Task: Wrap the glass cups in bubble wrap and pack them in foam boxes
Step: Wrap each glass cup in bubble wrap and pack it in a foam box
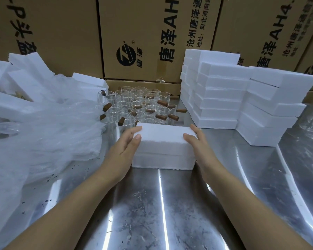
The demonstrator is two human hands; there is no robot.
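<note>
L hand (pixel 123 147) + R hand (pixel 197 144) flat on ends of closed foam box (pixel 163 143)

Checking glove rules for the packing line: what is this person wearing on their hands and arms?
Nothing shows on either. The left hand and right hand are ungloved, with no rings in view; the left thumbnail is short and unpainted. Both forearms are bare down to the bottom edge of the picture: no sleeves, watch or bracelet visible.
</note>
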